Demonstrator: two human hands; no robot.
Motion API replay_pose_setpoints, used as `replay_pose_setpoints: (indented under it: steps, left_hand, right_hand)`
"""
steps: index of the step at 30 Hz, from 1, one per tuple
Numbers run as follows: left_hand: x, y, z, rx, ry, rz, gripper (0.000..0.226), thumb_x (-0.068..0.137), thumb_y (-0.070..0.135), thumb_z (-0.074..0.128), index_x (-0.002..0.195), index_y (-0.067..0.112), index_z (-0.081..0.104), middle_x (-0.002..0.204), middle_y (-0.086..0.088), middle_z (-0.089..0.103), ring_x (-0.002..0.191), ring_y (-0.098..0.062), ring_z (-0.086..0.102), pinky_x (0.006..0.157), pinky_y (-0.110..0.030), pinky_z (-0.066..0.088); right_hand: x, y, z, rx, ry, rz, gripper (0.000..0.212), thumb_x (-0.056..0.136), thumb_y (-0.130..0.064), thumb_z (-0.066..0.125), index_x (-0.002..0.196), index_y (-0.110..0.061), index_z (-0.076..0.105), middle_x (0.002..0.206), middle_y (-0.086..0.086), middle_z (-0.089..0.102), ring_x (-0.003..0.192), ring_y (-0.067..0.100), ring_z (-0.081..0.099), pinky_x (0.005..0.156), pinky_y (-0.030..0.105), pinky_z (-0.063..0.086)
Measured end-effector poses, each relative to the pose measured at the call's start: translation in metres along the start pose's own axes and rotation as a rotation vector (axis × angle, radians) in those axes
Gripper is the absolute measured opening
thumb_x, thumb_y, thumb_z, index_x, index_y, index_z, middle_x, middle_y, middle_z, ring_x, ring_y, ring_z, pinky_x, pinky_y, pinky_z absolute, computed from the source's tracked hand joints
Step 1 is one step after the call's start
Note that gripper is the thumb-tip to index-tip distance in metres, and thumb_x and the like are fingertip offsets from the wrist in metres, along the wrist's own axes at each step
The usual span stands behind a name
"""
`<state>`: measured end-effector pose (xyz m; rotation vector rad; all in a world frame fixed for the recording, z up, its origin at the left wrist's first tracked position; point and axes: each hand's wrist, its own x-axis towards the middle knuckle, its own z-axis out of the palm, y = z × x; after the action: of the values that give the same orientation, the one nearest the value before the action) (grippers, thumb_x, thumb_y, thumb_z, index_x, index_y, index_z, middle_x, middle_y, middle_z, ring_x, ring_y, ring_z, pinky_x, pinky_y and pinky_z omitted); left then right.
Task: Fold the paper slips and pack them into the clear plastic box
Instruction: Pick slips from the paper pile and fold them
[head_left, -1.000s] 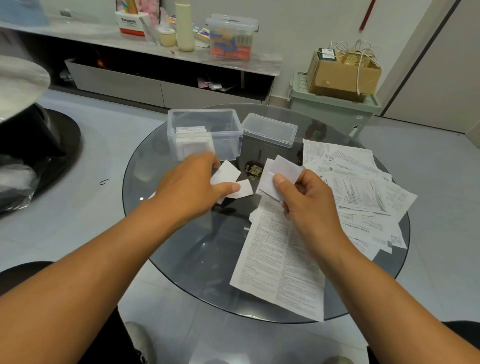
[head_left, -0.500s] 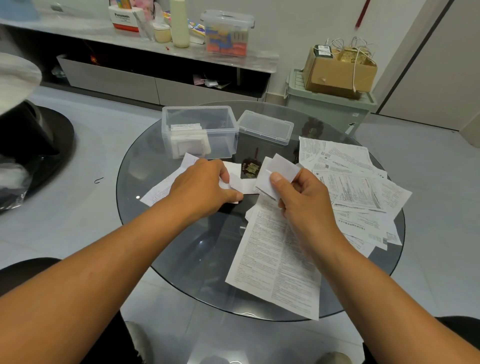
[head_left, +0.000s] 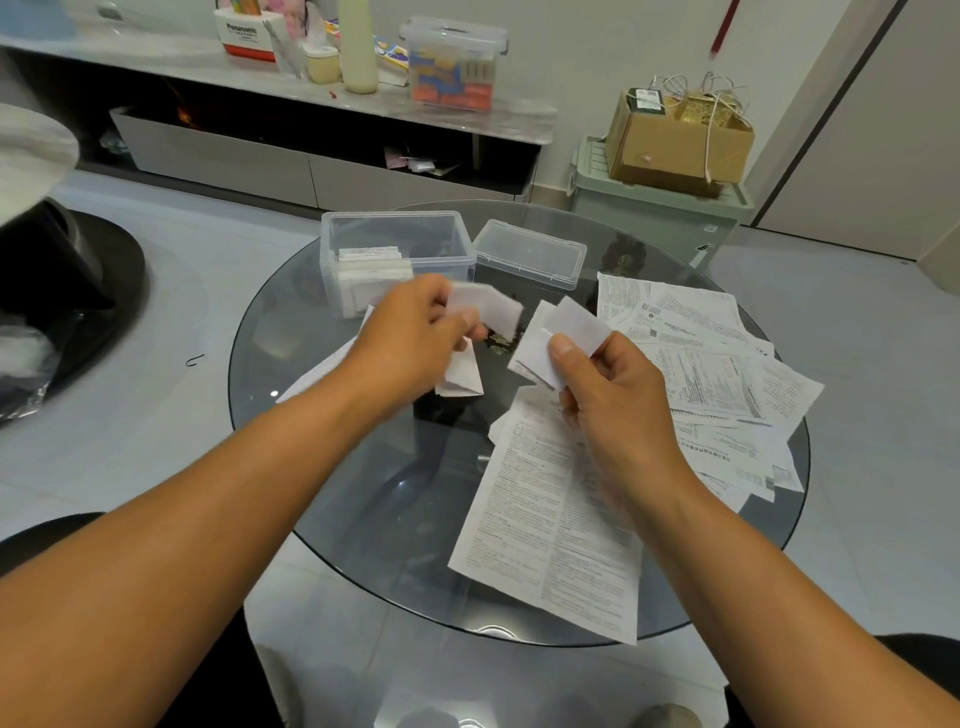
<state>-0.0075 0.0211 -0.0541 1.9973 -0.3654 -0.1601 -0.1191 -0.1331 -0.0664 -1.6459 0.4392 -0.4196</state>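
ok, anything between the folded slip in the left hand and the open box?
Nothing visible. The left hand holds a folded slip just in front of the clear plastic box, whose top is open; its lid lies to the right of it. Folded slips fill only the box's left part.

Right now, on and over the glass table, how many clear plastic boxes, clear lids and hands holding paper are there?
Clear plastic box: 1
Clear lid: 1
Hands pinching folded paper: 2, the left hand and the right hand
Total: 4
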Motion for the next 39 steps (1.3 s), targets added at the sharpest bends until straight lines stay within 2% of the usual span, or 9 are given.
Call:
replay_pose_setpoints:
  steps: [3,5,10,16,19,24,29,34,39]
  left_hand:
    - [-0.002,0.009,-0.014,-0.467,-0.133,-0.179,0.015,0.104,0.015,0.053,0.091,0.016,0.060,0.077,0.003,0.075,0.070,-0.008,0.068,0.064,-0.018,0.056]
    - [-0.006,0.011,-0.019,-0.586,-0.262,-0.297,0.016,0.105,0.017,0.051,0.094,0.011,0.061,0.074,-0.002,0.070,0.069,-0.012,0.070,0.063,-0.021,0.058]
    - [-0.021,0.012,-0.017,-0.141,-0.447,-0.167,0.022,0.106,0.020,0.050,0.104,0.010,0.070,0.080,-0.007,0.074,0.070,-0.013,0.068,0.068,-0.023,0.059]
    - [-0.032,0.014,-0.023,0.180,-0.495,0.010,0.016,0.100,0.012,0.058,0.094,0.015,0.073,0.088,0.000,0.076,0.085,-0.014,0.074,0.082,-0.028,0.060]
    - [-0.034,0.017,-0.029,0.297,-0.582,0.044,0.008,0.097,0.027,0.065,0.097,0.021,0.071,0.090,0.002,0.074,0.091,-0.020,0.070,0.088,-0.040,0.058]
    - [-0.036,0.020,-0.029,0.332,-0.540,0.051,0.014,0.101,0.026,0.058,0.090,0.024,0.066,0.086,0.002,0.072,0.087,-0.017,0.069,0.083,-0.031,0.056]
    - [-0.028,0.013,-0.026,-0.062,-0.394,0.009,0.007,0.097,0.006,0.063,0.101,0.009,0.068,0.086,-0.009,0.076,0.079,-0.017,0.072,0.081,-0.027,0.059]
    - [-0.031,0.013,-0.015,-0.288,-0.290,-0.095,0.011,0.093,0.004,0.068,0.097,0.012,0.074,0.077,-0.006,0.076,0.072,-0.014,0.070,0.072,-0.020,0.058]
    - [-0.029,0.014,-0.017,-0.272,-0.300,-0.141,0.017,0.099,0.007,0.062,0.109,0.012,0.074,0.089,-0.007,0.077,0.074,-0.011,0.070,0.073,-0.023,0.061]
  right_hand:
    - [0.003,-0.002,-0.005,0.069,-0.021,0.017,0.015,0.099,-0.038,0.065,0.109,-0.028,0.070,0.067,-0.014,0.061,0.064,0.003,0.055,0.069,0.027,0.050]
    - [0.003,-0.003,-0.005,0.105,-0.086,0.040,0.020,0.099,-0.038,0.065,0.115,-0.027,0.071,0.066,-0.013,0.059,0.066,0.004,0.054,0.070,0.025,0.050]
    - [-0.003,-0.008,0.001,0.104,-0.237,-0.050,0.019,0.100,-0.027,0.065,0.117,-0.023,0.072,0.071,-0.018,0.066,0.066,0.000,0.056,0.062,0.015,0.046]
    - [-0.009,-0.001,-0.001,-0.171,-0.162,-0.183,0.017,0.098,-0.028,0.068,0.114,-0.033,0.071,0.098,-0.015,0.075,0.092,0.000,0.069,0.077,0.016,0.054]
    - [-0.009,0.001,-0.002,-0.295,-0.161,-0.236,0.019,0.099,-0.031,0.066,0.117,-0.034,0.071,0.103,-0.018,0.069,0.094,0.001,0.065,0.081,0.017,0.051]
    - [-0.007,0.004,0.001,-0.437,-0.222,-0.276,0.013,0.100,-0.032,0.065,0.112,-0.038,0.064,0.106,-0.019,0.059,0.092,0.001,0.059,0.077,0.013,0.045]
    - [-0.005,0.002,0.000,-0.086,-0.176,-0.080,0.013,0.099,-0.028,0.067,0.106,-0.019,0.074,0.070,-0.008,0.064,0.063,0.006,0.057,0.068,0.025,0.051]
    - [-0.002,0.004,0.002,0.270,-0.154,0.169,0.017,0.095,-0.024,0.072,0.108,-0.014,0.077,0.073,0.000,0.063,0.065,0.009,0.057,0.072,0.026,0.054]
    - [-0.002,0.001,-0.002,0.183,-0.119,0.134,0.013,0.097,-0.029,0.069,0.104,-0.021,0.077,0.070,-0.004,0.062,0.063,0.010,0.055,0.066,0.024,0.049]
